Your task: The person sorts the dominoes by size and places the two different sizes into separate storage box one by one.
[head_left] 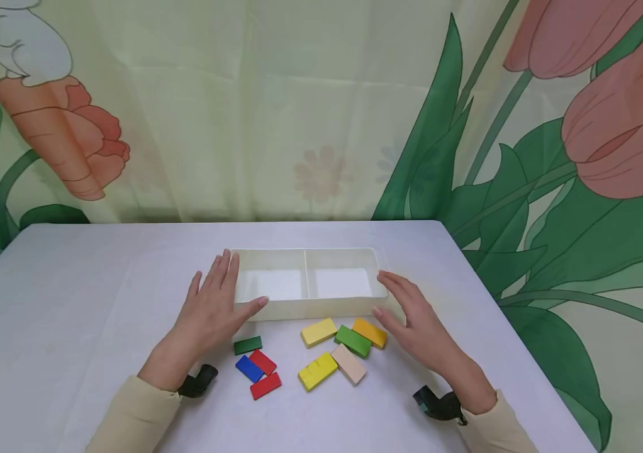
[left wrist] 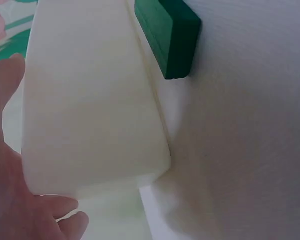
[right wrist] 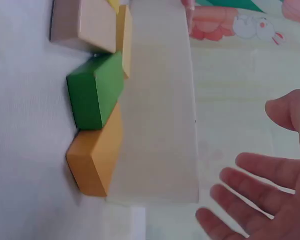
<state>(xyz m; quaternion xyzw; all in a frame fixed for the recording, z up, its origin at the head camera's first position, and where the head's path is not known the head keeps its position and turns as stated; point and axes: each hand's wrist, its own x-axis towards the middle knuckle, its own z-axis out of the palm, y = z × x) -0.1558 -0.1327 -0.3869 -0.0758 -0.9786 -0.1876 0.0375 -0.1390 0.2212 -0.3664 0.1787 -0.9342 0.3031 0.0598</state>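
Observation:
A white box (head_left: 293, 309) with two compartments sits on the table. My left hand (head_left: 211, 308) lies along its left end, fingers extended and thumb over the front rim; the left wrist view shows the hand (left wrist: 9, 150) around the box's corner (left wrist: 89, 110). Beside the right end is my right hand (head_left: 418, 318), fingers spread; the right wrist view shows nothing in this hand (right wrist: 270, 195). In front of the box lie a dark green block (head_left: 248, 345), a blue block (head_left: 250, 369), two red blocks (head_left: 265, 385), two yellow blocks (head_left: 318, 371), a green block (head_left: 352, 341), an orange block (head_left: 370, 332) and a pale pink block (head_left: 348, 364).
A white cloth covers the table (head_left: 72, 327). Behind it hangs a printed curtain (head_left: 231, 126) with a carrot, flowers and leaves. Both wrists carry black cameras (head_left: 198, 381), close above the tabletop.

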